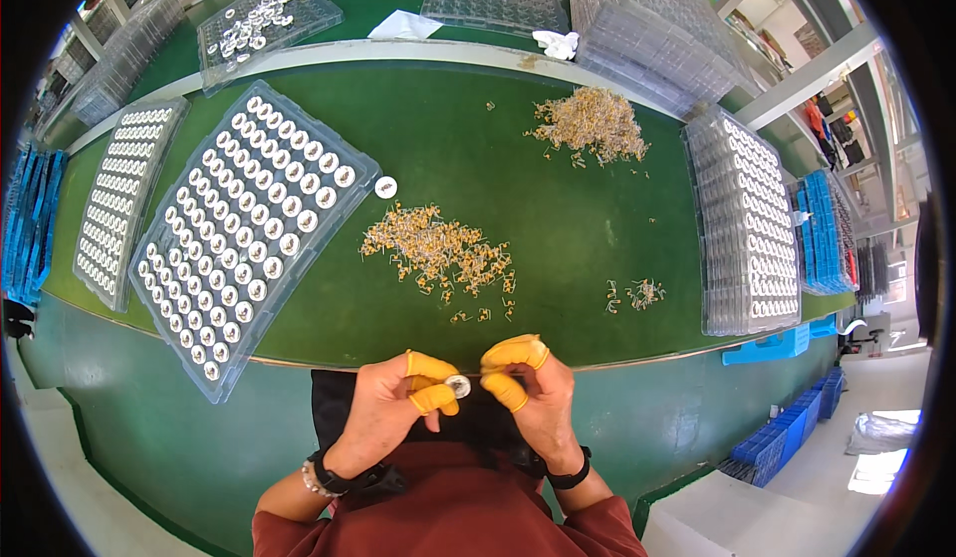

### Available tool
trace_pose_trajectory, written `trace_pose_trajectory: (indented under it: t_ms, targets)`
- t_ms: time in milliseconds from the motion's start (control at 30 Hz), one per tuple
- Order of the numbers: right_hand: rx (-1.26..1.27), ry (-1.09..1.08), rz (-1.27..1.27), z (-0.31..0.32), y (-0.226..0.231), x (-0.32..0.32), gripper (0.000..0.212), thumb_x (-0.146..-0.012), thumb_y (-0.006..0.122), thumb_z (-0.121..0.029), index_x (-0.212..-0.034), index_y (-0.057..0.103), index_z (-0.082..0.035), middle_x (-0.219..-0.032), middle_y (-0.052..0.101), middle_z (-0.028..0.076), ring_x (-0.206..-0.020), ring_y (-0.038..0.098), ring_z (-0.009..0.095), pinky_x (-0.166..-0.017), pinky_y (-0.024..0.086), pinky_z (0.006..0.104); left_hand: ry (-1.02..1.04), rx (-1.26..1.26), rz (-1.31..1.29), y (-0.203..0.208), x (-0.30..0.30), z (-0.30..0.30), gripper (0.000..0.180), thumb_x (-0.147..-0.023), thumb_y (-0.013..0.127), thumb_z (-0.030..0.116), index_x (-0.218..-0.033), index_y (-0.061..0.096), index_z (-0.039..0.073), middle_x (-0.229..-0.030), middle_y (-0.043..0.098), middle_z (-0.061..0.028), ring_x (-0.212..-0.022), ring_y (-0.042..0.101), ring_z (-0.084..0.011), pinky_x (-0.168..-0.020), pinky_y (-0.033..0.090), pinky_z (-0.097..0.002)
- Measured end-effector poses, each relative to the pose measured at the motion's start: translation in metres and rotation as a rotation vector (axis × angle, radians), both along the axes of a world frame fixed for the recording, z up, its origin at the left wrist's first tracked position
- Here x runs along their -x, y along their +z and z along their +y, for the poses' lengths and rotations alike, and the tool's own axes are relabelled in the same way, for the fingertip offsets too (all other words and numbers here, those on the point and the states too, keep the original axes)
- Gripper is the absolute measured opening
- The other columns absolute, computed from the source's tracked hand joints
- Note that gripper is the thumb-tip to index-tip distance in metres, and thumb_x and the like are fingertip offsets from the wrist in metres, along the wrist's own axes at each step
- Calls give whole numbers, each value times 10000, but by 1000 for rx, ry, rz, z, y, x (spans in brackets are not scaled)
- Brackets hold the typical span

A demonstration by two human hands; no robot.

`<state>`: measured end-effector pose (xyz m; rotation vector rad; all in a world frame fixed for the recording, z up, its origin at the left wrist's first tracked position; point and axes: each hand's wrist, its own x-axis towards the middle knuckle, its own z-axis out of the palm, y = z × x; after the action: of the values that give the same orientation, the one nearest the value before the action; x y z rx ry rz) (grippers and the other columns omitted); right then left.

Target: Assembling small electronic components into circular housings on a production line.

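My left hand [383,408] pinches a small round white-and-silver disc [458,386] between yellow-covered thumb and finger, just off the table's front edge. Close beside it, my right hand [538,398] has its yellow-covered thumb and finger drawn together at the disc's right side; whatever lies between them is too small to make out. On the green table [558,288] ahead lies a loose heap of small yellow parts with wire legs [433,248]. To its left, a clear tray [225,382] carries rows of white-rimmed discs. One loose disc [386,188] rests by the tray's corner.
Another heap of wired parts [593,124] lies farther back, and a few bare wire pieces [647,293] sit at right. Stacked disc trays [727,298] stand at the right edge. Clear trays [657,44] and a white tissue [403,25] occupy the back shelf.
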<state>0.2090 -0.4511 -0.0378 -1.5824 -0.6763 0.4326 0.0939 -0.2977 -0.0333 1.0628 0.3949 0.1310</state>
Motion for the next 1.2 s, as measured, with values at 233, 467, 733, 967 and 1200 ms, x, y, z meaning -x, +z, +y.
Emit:
trace_pose_trajectory:
  t_ms: [233,467,733,967,1200]
  targets:
    - [488,-220,-654,20,5,-21,216,-770,763,-183,-903,648,-57,-853,600,129,-757,596,325,-641,496,406,270,-228,115,29,40,53,150,-860,644,-43,-1010,633,-31,-863,664,-94,-682,638,-127,-491,493,-220]
    - [603,-262,-563,15,6,-29,135,-775,724,-84,-838,619,-27,-765,596,141,-676,576,345,-610,462,420,692,-539,205,46,71,131,140,-855,641,-46,-988,597,-48,-766,649,-84,-639,623,-120,-471,480,-241]
    - [469,-126,-392,11,34,-24,83,-865,644,-63,-931,614,-22,-837,606,103,-726,583,219,-683,487,332,873,-1131,568,55,112,255,185,-785,722,43,-932,687,-63,-729,695,-102,-624,620,-115,-574,489,-276]
    - [365,-160,-445,14,32,-19,110,-865,645,-100,-938,622,-20,-817,607,120,-689,575,233,-644,485,344,795,-1350,736,36,99,315,150,-749,709,65,-892,736,29,-754,707,-142,-640,670,-215,-624,516,-330]
    - [315,-202,-459,9,23,-17,120,-879,639,-108,-956,618,-19,-806,595,98,-681,547,194,-643,481,335,679,-1511,884,20,87,329,170,-727,697,78,-892,733,65,-764,690,-169,-749,681,-329,-695,532,-403]
